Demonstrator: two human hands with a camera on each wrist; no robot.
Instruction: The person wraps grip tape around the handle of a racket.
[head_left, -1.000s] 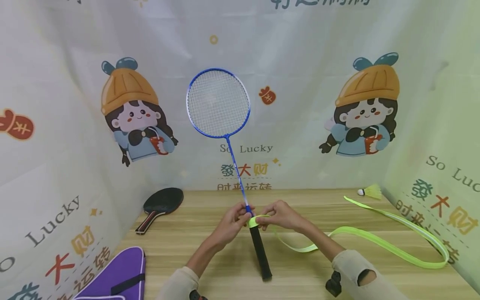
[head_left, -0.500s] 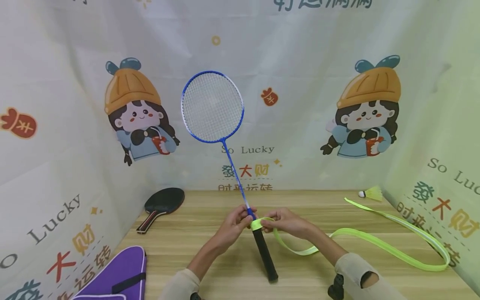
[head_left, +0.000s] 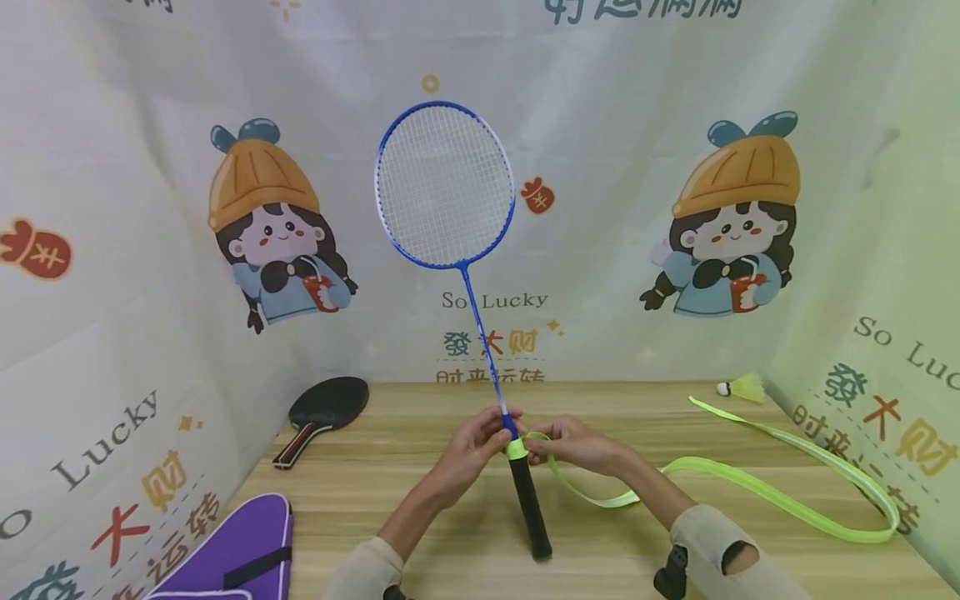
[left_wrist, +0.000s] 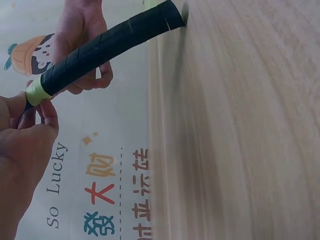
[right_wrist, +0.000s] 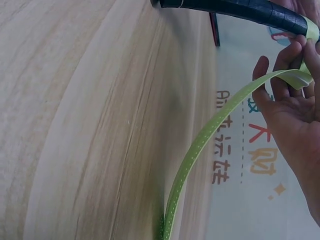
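A blue-framed badminton racket (head_left: 446, 187) stands upright, its head leaning left. My left hand (head_left: 461, 458) pinches it where the shaft meets the black handle (left_wrist: 107, 47). Around the handle's top runs a narrow band of yellow-green grip tape (left_wrist: 37, 94). Just right of that band, my right hand (head_left: 573, 444) pinches the strip between thumb and fingers. From there the perforated tape (right_wrist: 204, 135) hangs in a loose curve down to the table and trails off to the right. The handle's butt end (left_wrist: 172, 15) points toward me, close over the wood. My right fingertips partly hide the tape's start.
On the wooden table (head_left: 390, 517), a black table tennis paddle (head_left: 330, 402) lies at the back left. A purple racket bag (head_left: 240, 533) is at the front left. At the back right lies a yellow shuttlecock (head_left: 745, 387). Printed curtains (head_left: 600, 250) enclose the table.
The racket head first dipped slightly left, then rose and swung right. My right hand has shifted a little right and down, with the tape still pinched. The left hand keeps its hold.
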